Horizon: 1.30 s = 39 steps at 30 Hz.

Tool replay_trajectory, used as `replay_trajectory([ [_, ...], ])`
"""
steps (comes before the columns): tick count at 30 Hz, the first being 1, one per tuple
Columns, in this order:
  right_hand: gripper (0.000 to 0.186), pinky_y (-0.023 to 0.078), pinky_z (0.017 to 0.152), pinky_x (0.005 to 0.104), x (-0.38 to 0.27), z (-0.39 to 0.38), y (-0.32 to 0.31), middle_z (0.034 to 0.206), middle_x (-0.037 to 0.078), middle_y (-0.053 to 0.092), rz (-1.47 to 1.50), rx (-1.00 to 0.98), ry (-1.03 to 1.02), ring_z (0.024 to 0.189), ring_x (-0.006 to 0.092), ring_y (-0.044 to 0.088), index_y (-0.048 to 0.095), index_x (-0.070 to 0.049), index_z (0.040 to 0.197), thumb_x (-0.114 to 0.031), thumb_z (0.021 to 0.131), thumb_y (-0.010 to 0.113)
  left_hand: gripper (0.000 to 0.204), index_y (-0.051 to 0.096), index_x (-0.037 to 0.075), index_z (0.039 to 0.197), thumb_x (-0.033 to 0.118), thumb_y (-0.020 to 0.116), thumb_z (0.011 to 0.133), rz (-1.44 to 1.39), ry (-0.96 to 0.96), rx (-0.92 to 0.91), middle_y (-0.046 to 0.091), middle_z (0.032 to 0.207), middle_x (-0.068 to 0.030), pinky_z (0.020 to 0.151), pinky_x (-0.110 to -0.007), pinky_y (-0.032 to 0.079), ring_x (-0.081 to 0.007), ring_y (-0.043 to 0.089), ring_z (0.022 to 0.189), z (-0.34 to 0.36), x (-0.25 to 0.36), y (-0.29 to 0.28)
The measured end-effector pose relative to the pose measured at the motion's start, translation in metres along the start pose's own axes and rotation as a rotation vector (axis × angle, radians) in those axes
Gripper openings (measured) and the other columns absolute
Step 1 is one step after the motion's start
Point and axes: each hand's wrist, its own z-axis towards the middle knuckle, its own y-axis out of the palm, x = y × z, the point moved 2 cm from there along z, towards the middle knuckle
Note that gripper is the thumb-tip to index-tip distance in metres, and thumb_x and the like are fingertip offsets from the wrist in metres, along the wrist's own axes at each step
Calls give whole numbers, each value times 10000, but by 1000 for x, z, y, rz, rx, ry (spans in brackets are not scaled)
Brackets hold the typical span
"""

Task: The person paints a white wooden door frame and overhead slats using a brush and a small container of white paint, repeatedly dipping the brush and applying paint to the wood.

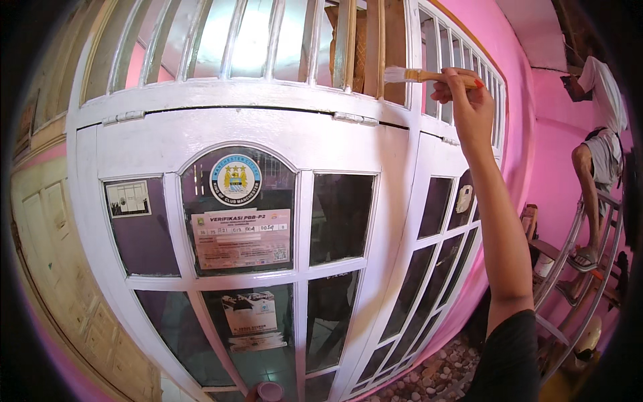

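My right hand (467, 94) is raised at the upper right, its fingers closed round the wooden handle of a paintbrush (418, 76). The brush lies nearly level, its white-coated bristles pointing left at a brown, unpainted wooden upright (395, 43); whether they touch it I cannot tell. White slats (234, 40) stand to the left, some still showing brown on their sides. At the bottom edge, a small part of my left hand (252, 394) shows against a small round cup (270, 391) with pale contents. Most of that hand lies out of the picture.
Below the slats is a white door (335, 144) with dark glass panes, stickers and hinges. A pale wooden door (60, 241) stands left. At right, another person (599, 120) stands on a metal ladder (596, 248) by a pink wall (546, 154). Stones (435, 375) cover the ground below.
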Motion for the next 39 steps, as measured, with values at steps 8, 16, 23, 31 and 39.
replay_trajectory([
  [8, 305, 564, 699, 273, 7, 58, 15, 848, 107, 711, -260, -67, -89, 755, 156, 707, 653, 67, 1045, -234, 1002, 640, 748, 548, 35, 1380, 308, 864, 759, 175, 39, -43, 670, 1204, -182, 951, -418, 513, -327, 648, 1109, 10, -7, -12],
  [16, 266, 570, 674, 278, -10, 64, 24, 818, 100, 709, -343, -58, -167, 697, 140, 686, 658, 57, 1027, -207, 1000, 633, 748, 539, 23, 1379, 270, 874, 757, 148, 11, -75, 660, 1217, -163, 978, -396, 503, -291, 639, 1122, 14, -20, -18],
  [23, 254, 564, 618, 270, -5, 93, 30, 805, 93, 690, -459, -40, -230, 671, 125, 661, 654, 52, 1023, -201, 997, 649, 737, 548, 17, 1365, 267, 880, 756, 177, 68, -67, 666, 1203, -162, 968, -393, 506, -284, 639, 1116, 21, -21, -21],
  [31, 308, 563, 733, 263, 15, 152, 45, 887, 85, 743, -401, 23, -254, 766, 151, 720, 686, 5, 1098, -285, 995, 666, 735, 568, 9, 1351, 299, 882, 753, 272, 103, -16, 674, 1170, -193, 934, -419, 516, -332, 653, 1067, 20, -10, -22],
  [39, 369, 553, 725, 296, 11, 159, 56, 864, 86, 761, -692, 202, -386, 717, 153, 717, 728, -26, 1036, -386, 972, 677, 764, 561, 7, 1364, 334, 878, 751, 261, 100, 52, 673, 1199, -192, 954, -427, 512, -321, 646, 1112, 21, -48, -27],
])
